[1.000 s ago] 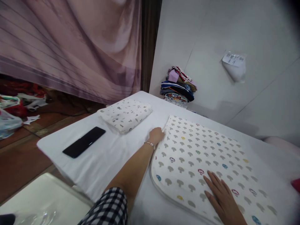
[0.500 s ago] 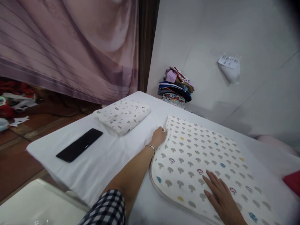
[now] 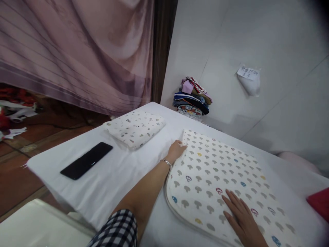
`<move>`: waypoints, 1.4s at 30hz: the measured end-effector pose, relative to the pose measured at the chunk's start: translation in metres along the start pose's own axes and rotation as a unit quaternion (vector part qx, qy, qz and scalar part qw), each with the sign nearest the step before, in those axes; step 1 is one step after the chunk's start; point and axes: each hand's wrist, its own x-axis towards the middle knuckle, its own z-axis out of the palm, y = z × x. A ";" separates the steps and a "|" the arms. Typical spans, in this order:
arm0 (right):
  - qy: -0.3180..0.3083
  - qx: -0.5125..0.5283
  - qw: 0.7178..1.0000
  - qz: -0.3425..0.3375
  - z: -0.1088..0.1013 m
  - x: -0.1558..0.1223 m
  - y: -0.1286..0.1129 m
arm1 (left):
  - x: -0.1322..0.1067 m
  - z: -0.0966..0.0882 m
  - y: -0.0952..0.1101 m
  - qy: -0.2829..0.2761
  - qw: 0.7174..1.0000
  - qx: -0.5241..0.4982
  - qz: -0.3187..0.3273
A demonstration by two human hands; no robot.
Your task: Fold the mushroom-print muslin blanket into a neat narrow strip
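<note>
A white cloth [image 3: 205,178] printed with grey and coloured mushrooms lies folded in layers on the white-covered table [image 3: 123,185]. At its left edge is my left hand [image 3: 177,150], its fingers bent and closed on the border, one fingertip resting on top. My right hand [image 3: 243,219] lies flat on the near part of the same cloth, fingers stretched out and holding nothing. Left of my left hand sits a second folded cloth [image 3: 135,128], white with small scattered prints.
A black phone [image 3: 86,160] lies near the table's left edge. Behind the table, a stack of folded clothes [image 3: 191,97] stands against the wall. A pink curtain [image 3: 102,51] hangs at the back left. Something red [image 3: 318,204] shows at far right, a pale surface [image 3: 38,226] at lower left.
My left hand has shifted slightly at the cloth's edge, and a finger now lies over the top of the border. My right hand stays flat in nearly the same place.
</note>
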 end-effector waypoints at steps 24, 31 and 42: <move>0.010 0.243 0.957 0.155 -0.041 0.075 -0.021 | -0.007 -0.004 0.008 -0.032 0.975 -0.212 -0.060; -0.043 0.372 0.906 0.197 -0.055 0.243 -0.094 | 0.001 0.000 0.004 -0.115 0.936 -0.321 -0.092; -0.128 0.329 0.901 0.252 -0.023 0.305 -0.103 | 0.005 -0.010 -0.011 -0.014 0.999 -0.039 -0.017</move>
